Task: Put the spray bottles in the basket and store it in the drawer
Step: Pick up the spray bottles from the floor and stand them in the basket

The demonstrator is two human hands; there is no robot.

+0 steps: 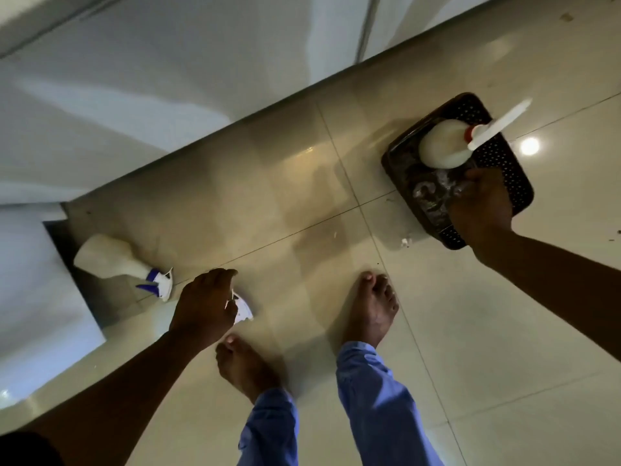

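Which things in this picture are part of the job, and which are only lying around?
Part of the job:
- basket, on the floor
- bottle with red collar, in the basket
- bottle with blue trigger, lying on the floor
- white sprayer head at the left hand
- right hand over the basket

Only lying around:
- small debris beside the basket

three spray bottles [114, 260] [443, 148] [242, 309], one basket [504, 169], two hands [205, 304] [480, 203].
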